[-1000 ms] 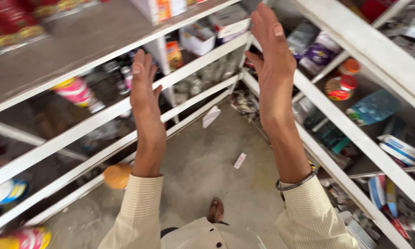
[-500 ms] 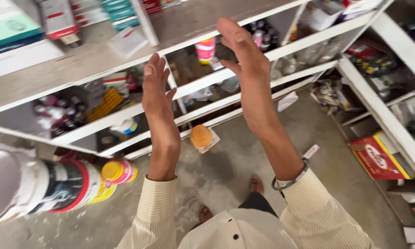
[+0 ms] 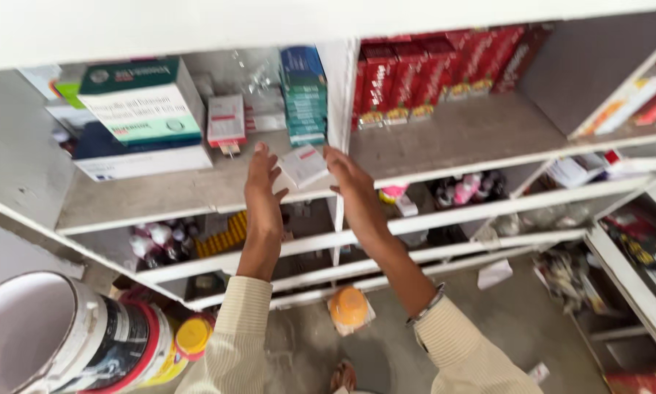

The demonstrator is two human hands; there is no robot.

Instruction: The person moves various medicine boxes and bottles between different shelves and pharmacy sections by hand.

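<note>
A small white box with a red stripe (image 3: 303, 165) lies at the front of a grey shelf (image 3: 197, 191). My left hand (image 3: 263, 184) touches its left end with the fingers spread. On the box's right side is my right hand (image 3: 348, 175), fingertips against it. Whether the box is lifted off the shelf cannot be told. Behind it stand a stack of teal boxes (image 3: 303, 95), a white and pink box (image 3: 226, 120) and a large green and white box (image 3: 145, 109).
Red boxes (image 3: 423, 69) line the shelf to the right of a white upright divider (image 3: 340, 87). Lower shelves hold bottles and packets. A big white tub (image 3: 58, 339) stands at the lower left. An orange-lidded jar (image 3: 349, 308) lies on the concrete floor.
My view has swung up to a higher shelf. Both hands, raised and empty before, have closed in on the small white box from either side.
</note>
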